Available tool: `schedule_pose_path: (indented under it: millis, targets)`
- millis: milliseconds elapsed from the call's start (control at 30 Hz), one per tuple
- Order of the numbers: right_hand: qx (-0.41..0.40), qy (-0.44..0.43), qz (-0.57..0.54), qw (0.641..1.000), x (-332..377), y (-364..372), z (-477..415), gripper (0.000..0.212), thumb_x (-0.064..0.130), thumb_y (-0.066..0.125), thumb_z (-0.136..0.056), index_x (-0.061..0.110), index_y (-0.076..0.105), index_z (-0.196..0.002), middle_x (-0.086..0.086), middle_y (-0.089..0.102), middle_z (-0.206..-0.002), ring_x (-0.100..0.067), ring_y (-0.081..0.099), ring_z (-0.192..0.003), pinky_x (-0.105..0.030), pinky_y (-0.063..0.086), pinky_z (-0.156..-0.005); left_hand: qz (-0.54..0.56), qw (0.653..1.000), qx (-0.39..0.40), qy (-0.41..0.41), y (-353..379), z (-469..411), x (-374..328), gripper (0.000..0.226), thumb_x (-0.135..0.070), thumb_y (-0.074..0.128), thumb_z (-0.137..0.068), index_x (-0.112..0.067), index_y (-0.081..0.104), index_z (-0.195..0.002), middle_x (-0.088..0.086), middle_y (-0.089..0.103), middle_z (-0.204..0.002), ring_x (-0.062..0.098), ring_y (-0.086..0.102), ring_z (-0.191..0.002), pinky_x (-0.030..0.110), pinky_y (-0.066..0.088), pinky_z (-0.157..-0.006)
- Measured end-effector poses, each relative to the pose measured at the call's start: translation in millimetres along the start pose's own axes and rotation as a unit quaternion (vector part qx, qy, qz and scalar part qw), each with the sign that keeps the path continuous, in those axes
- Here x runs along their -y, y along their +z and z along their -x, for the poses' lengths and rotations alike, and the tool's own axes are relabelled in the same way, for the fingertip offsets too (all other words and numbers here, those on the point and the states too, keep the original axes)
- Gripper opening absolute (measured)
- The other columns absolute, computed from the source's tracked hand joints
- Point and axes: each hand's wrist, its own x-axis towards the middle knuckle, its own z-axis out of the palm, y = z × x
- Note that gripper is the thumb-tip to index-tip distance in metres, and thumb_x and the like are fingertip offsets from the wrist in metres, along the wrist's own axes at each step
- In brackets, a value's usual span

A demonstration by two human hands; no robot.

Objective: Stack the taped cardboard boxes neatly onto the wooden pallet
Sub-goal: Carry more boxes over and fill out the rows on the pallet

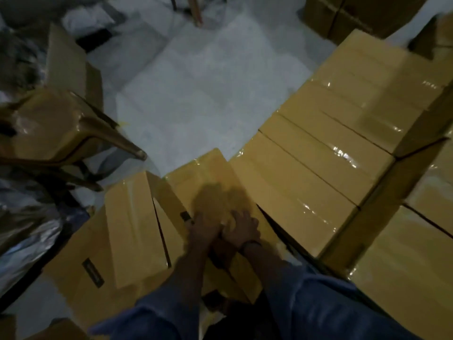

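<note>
Blue sleeves [318, 303] lead down to the two hands, which meet close together on the near end of a taped cardboard box [213, 177] lying low in front of the person. The step looks to be taking hold of this box to carry it to the stack. To do it well, I judge the hands should part and go to opposite sides or under the bottom edges, so the box lifts level, clears its neighbours and can be set square against the row with edges flush. Left hand [203, 227] and right hand [241, 228] both touch the box's top near its closest edge, side by side and almost meeting, the right one with a dark band [250, 242] at the wrist. Blur hides whether the fingers curl round an edge or only press flat, so I cannot tell if either grips. Just left of it lies a second box [132, 224], tilted. Beyond on the right, a row of taped boxes [318, 168] stands packed tight, tape glinting; the wooden pallet itself does not show. Farther off lie pale floor [196, 106] and, at left, a brown chair [73, 133]
</note>
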Motion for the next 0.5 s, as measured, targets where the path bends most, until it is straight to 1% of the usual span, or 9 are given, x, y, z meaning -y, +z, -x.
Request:
schedule_pose_path:
  millis: [33, 100, 133, 200, 267, 333, 367, 433, 500]
  targets:
    - [0.024, -0.002, -0.001, 1.000, -7.2, 13.3, -13.2, 0.066, 0.059, 0.052, -0.093, 0.040, 0.033, -0.154, 0.000, 0.015, -0.167, -0.040, 0.023, -0.145, -0.053, 0.037, -0.112, 0.012, 1.000, -0.012, -0.016, 12.8, -10.7, 14.4, 0.090, -0.049, 0.078, -0.087, -0.020, 0.033, -0.160, 0.018, 0.040, -0.158, 0.038, 0.044, -0.141, 0.045, 0.041, -0.112]
    - [0.079, -0.028, -0.003, 0.996, -17.4, 38.8, -35.0, 0.069, 0.054, 0.055, -0.094, 0.038, 0.030, -0.156, -0.001, 0.013, -0.168, -0.040, 0.022, -0.148, -0.053, 0.034, -0.115, 0.000, 1.000, -0.008, -0.008, 35.8, -26.3, 38.6, 0.085, -0.046, 0.072, -0.093, -0.020, 0.029, -0.162, 0.016, 0.039, -0.160, 0.036, 0.042, -0.144, 0.048, 0.039, -0.115]
    - [0.095, -0.039, -0.001, 0.995, -22.9, 48.0, -46.6, 0.071, 0.054, 0.054, -0.092, 0.036, 0.030, -0.157, -0.003, 0.015, -0.168, -0.040, 0.023, -0.148, -0.052, 0.033, -0.116, -0.005, 1.000, -0.003, -0.008, 45.1, -34.8, 48.3, 0.083, -0.047, 0.069, -0.095, -0.020, 0.029, -0.162, 0.016, 0.038, -0.161, 0.036, 0.042, -0.144, 0.050, 0.037, -0.116]
    - [0.101, -0.030, 0.009, 0.994, -34.8, 57.1, -62.9, 0.080, 0.065, 0.049, -0.085, 0.031, 0.033, -0.156, -0.003, 0.024, -0.164, -0.036, 0.028, -0.147, -0.050, 0.034, -0.115, -0.019, 0.999, -0.001, -0.031, 58.3, -47.4, 59.5, 0.081, -0.053, 0.065, -0.095, -0.023, 0.030, -0.162, 0.016, 0.031, -0.163, 0.039, 0.041, -0.143, 0.051, 0.036, -0.117]
    - [0.067, -0.016, 0.047, 0.996, -49.9, 60.6, -78.5, 0.077, 0.067, 0.052, -0.086, 0.030, 0.037, -0.152, 0.000, 0.031, -0.157, -0.034, 0.032, -0.141, -0.051, 0.038, -0.109, -0.033, 0.998, -0.037, -0.046, 68.7, -52.8, 72.7, 0.078, -0.056, 0.066, -0.093, -0.029, 0.035, -0.159, 0.014, 0.025, -0.165, 0.044, 0.036, -0.142, 0.051, 0.036, -0.113]
    - [-0.011, -0.034, 0.128, 0.991, -61.7, 58.3, -94.8, 0.064, 0.056, 0.058, -0.089, 0.032, 0.041, -0.146, -0.001, 0.032, -0.153, -0.036, 0.034, -0.134, -0.054, 0.038, -0.105, -0.080, 0.993, -0.078, -0.022, 78.5, -53.7, 85.8, 0.076, -0.057, 0.069, -0.089, -0.032, 0.040, -0.154, 0.010, 0.019, -0.165, 0.044, 0.028, -0.140, 0.055, 0.037, -0.108]
    - [-0.047, -0.045, 0.150, 0.986, -66.0, 56.2, -104.5, 0.063, 0.053, 0.060, -0.087, 0.034, 0.041, -0.144, -0.003, 0.030, -0.153, -0.037, 0.034, -0.133, -0.055, 0.036, -0.104, -0.097, 0.991, -0.087, -0.011, 84.0, -54.6, 92.3, 0.077, -0.058, 0.071, -0.086, -0.034, 0.040, -0.153, 0.006, 0.014, -0.166, 0.042, 0.023, -0.141, 0.057, 0.038, -0.106]
    - [-0.072, -0.069, 0.162, 0.982, -71.9, 52.7, -124.0, 0.072, 0.056, 0.064, -0.083, 0.038, 0.036, -0.148, -0.007, 0.022, -0.157, -0.040, 0.029, -0.136, -0.056, 0.035, -0.106, -0.109, 0.989, -0.094, -0.011, 92.7, -54.4, 103.3, 0.082, -0.058, 0.076, -0.082, -0.039, 0.038, -0.152, 0.000, 0.004, -0.167, 0.041, 0.014, -0.144, 0.061, 0.038, -0.105]
    - [-0.053, -0.109, 0.175, 0.977, -75.5, 54.3, -138.7, 0.086, 0.064, 0.064, -0.083, 0.045, 0.021, -0.155, -0.006, 0.006, -0.164, -0.041, 0.019, -0.143, -0.057, 0.035, -0.107, -0.080, 0.990, -0.106, -0.047, 96.5, -52.6, 113.1, 0.091, -0.057, 0.081, -0.078, -0.046, 0.033, -0.154, -0.002, -0.006, -0.169, 0.046, 0.008, -0.149, 0.064, 0.033, -0.108]
